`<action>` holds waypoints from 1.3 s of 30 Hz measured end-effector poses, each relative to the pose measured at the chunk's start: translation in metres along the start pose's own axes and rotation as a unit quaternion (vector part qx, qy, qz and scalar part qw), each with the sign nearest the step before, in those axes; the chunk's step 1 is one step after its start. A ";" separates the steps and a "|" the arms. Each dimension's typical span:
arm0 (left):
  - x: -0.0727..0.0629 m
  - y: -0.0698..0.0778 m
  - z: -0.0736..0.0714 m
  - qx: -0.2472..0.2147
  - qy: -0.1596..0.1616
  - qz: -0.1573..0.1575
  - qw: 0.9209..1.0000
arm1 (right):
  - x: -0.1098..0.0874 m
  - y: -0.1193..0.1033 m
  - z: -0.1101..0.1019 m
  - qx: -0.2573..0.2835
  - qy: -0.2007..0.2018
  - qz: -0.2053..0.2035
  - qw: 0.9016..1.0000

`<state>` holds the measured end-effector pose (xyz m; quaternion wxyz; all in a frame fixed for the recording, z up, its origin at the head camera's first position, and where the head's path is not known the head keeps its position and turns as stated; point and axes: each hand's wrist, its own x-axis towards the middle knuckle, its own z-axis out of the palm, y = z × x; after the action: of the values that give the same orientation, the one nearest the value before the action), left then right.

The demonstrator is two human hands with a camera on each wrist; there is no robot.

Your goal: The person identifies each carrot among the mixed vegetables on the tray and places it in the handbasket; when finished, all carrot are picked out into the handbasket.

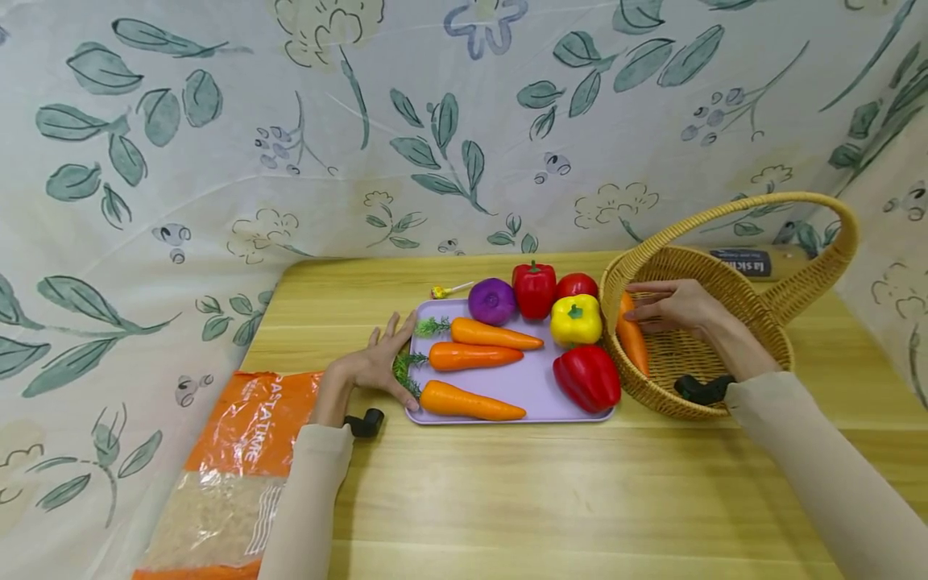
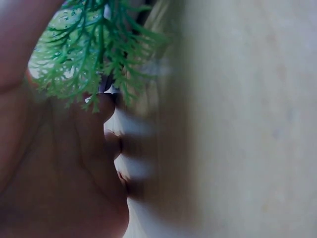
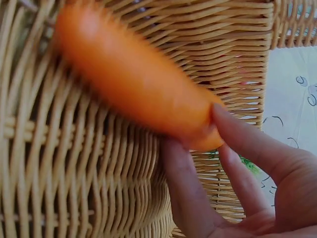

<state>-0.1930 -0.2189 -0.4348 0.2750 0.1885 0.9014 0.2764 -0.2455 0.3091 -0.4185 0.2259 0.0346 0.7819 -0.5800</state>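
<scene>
A smooth orange carrot (image 3: 133,74) is being pinched near one end, seemingly for control, between the right hand's (image 1: 677,306) fingers inside a round tan wicker basket (image 1: 652,393), while a flat lilac tray (image 1: 536,380) is apparently being steadied beside the left hand's (image 1: 375,366) widespread fingers.

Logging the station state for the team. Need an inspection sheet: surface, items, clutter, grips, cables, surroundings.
Surface: pale wood-grain tabletop.
Tray: lilac tray with three carrots lying on it; peppers, a purple vegetable and a round red one towards the right and back.
Basket: wicker basket, handle up; a single carrot at its left inner side.
Clutter: lollipop behind the tray; orange-and-clear bag at left; dark-labelled packet behind the basket.
Left grip: spread at the tray's left edge, by carrot greens.
Right grip: pinches the single carrot.
Cables: nothing seen.
Surroundings: leaf-print fabric behind and at both sides.
</scene>
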 end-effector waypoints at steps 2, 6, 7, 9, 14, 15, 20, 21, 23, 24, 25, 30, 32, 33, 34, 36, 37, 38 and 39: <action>0.000 0.000 0.000 -0.001 0.000 0.000 1.000 | 0.006 0.006 -0.004 0.028 -0.005 0.013 1.000; -0.001 0.001 0.000 -0.011 0.000 -0.002 1.000 | 0.003 0.005 -0.002 0.038 -0.011 0.006 0.999; -0.001 0.001 0.001 -0.014 0.000 -0.004 1.000 | 0.000 0.003 0.000 0.030 -0.013 -0.002 0.999; -0.001 0.001 0.001 -0.019 0.000 -0.005 1.000 | -0.006 -0.003 0.005 0.015 -0.011 -0.012 1.000; -0.001 0.000 0.001 -0.020 0.001 -0.005 1.000 | -0.015 -0.016 0.014 -0.016 -0.005 -0.006 1.000; -0.001 0.000 0.001 -0.020 0.001 -0.005 1.000 | -0.016 -0.017 0.015 -0.018 -0.004 -0.003 1.000; -0.001 0.000 0.001 -0.021 0.001 -0.005 1.000 | -0.015 -0.018 0.016 -0.023 0.001 -0.002 1.000; -0.001 0.000 0.001 -0.022 0.002 -0.005 1.000 | -0.016 -0.018 0.016 -0.022 0.001 -0.003 1.000; 0.000 0.001 0.001 -0.023 0.002 -0.005 1.000 | -0.016 -0.017 0.016 -0.022 0.001 -0.004 1.000; 0.000 0.001 0.001 -0.023 0.002 -0.004 1.000 | -0.016 -0.017 0.016 -0.023 0.001 -0.004 1.000; 0.000 0.001 0.001 -0.023 0.003 -0.004 1.000 | -0.015 -0.016 0.016 -0.025 0.000 -0.004 1.000; 0.000 -0.002 0.003 -0.028 0.004 -0.003 1.000 | -0.015 -0.016 0.016 -0.047 -0.007 -0.006 0.999; 0.000 -0.003 0.003 -0.030 0.005 -0.003 1.000 | -0.014 -0.016 0.016 -0.055 -0.012 -0.006 0.998; 0.000 -0.003 0.003 -0.031 0.005 -0.003 0.999 | -0.014 -0.016 0.016 -0.057 -0.012 -0.005 0.998; 0.000 -0.003 0.003 -0.032 0.005 -0.002 0.999 | -0.015 -0.016 0.016 -0.058 -0.012 -0.005 0.998; 0.000 -0.003 0.003 -0.033 0.006 0.000 0.999 | -0.015 -0.017 0.016 -0.059 -0.013 -0.004 0.998; 0.001 -0.003 0.003 -0.034 0.006 0.001 0.999 | -0.015 -0.017 0.016 -0.062 -0.013 -0.003 0.998; 0.001 -0.003 0.002 -0.033 0.006 0.002 0.999 | -0.015 -0.018 0.016 -0.063 -0.014 -0.003 0.998; 0.001 -0.003 0.002 -0.033 0.006 0.002 0.999 | -0.015 -0.019 0.016 -0.064 -0.016 -0.003 0.998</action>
<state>-0.1926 -0.2199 -0.4384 0.2747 0.1794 0.8932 0.3073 -0.2335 0.2918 -0.3997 0.2385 0.0086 0.8140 -0.5296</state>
